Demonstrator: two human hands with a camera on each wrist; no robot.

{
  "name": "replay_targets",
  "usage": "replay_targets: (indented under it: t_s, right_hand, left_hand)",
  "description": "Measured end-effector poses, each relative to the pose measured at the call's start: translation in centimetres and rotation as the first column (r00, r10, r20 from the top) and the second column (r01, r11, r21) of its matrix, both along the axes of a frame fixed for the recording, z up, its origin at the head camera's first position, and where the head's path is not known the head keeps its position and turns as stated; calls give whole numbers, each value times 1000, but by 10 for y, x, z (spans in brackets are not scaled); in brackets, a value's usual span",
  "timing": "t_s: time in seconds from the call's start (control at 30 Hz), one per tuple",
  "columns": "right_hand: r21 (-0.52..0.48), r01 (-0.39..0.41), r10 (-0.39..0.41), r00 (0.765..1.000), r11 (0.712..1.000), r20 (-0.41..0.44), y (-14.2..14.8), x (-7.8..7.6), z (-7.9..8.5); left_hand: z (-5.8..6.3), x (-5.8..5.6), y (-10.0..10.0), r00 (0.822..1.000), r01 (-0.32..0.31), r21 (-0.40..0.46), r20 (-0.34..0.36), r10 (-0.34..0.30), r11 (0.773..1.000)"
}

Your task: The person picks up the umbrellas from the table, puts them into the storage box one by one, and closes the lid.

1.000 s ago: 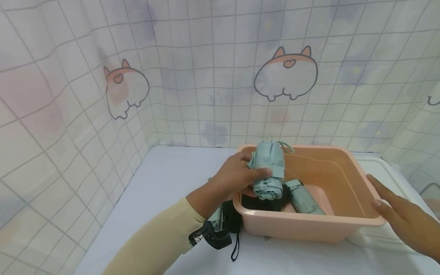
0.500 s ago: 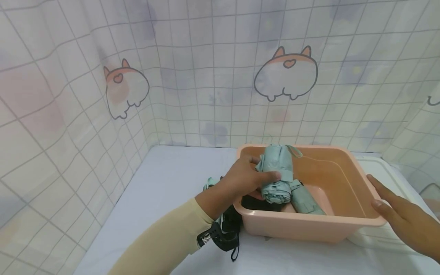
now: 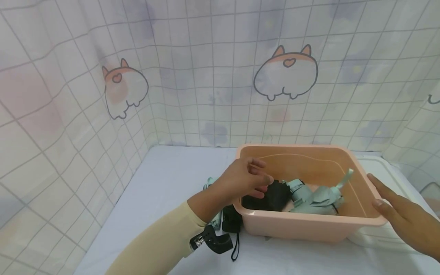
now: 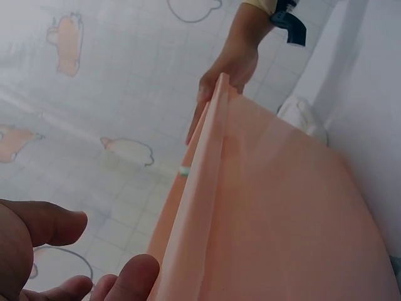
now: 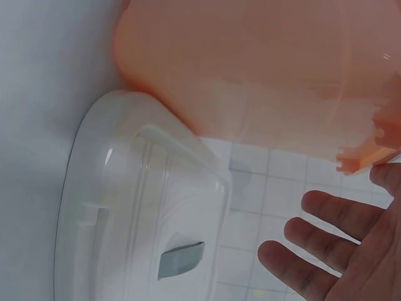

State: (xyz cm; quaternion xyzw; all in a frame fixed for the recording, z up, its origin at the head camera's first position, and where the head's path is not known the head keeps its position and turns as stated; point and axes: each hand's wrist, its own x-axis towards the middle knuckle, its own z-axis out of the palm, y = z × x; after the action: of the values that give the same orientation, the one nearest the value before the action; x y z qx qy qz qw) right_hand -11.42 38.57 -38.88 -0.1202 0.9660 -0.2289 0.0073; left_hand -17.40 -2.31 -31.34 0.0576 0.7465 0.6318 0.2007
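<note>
My left hand (image 3: 244, 177) hovers over the left side of a peach plastic basin (image 3: 309, 219), fingers loosely bent and holding nothing. Inside the basin a light green folded umbrella (image 3: 319, 200) lies toward the front right, its strap sticking up. It partly covers another green folded umbrella (image 3: 297, 187). A black bundle (image 3: 278, 194), looking like a folded umbrella, lies below my left fingers. My right hand (image 3: 402, 214) touches the basin's right rim with extended fingers. In the right wrist view, fingers (image 5: 335, 213) of that hand are straight, beside the basin wall (image 5: 250, 69).
Left of the basin, partly behind my left wrist, lie a black bundle (image 3: 232, 219) with a cord loop and a green one (image 3: 215, 221). A white lid-like plastic piece (image 5: 156, 200) with a grey tab is at the basin's right. A patterned curtain (image 3: 213, 76) encloses the table (image 3: 172, 172).
My left hand moved the green folded umbrella rightward over the basin, then let go; it now lies inside. The hand has drawn back slightly left. My right hand stayed at the rim.
</note>
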Motion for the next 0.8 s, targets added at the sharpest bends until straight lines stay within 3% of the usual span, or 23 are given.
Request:
replay_targets:
  t_s: [0.33,0.8]
  right_hand:
    - [-14,-20,20,999,1000,-26,5,0,-3]
    - [-7,-19,18,999,1000,-26,3,0,-3]
  left_hand:
    - [4,3,-32,995,-95,-30,-37,94,995]
    - [-9,-3,-88,976,-216,-113,-59,211,970]
